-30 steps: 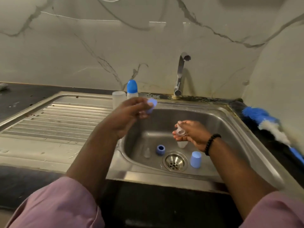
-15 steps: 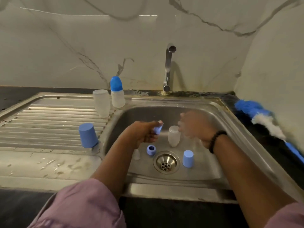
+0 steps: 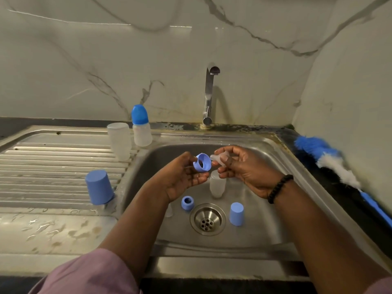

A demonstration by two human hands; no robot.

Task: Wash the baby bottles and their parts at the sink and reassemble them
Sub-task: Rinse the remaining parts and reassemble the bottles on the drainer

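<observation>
Both hands have risen from the basin and met above the sink (image 3: 275,149). Left hand (image 3: 182,179) grasps the blue collar ring (image 3: 202,162); right hand (image 3: 244,166) pinches the clear teat (image 3: 219,159) at its 3 o'clock side. Reassembly is starting.

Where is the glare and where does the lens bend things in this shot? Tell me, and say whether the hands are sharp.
Head view: glare streaks the wet drainboard and the wall; the counter edge bows from wide-angle distortion. The left hand holding the blue ring and the right hand pinching the clear teat are sharp; light is dim and yellowish.
</observation>
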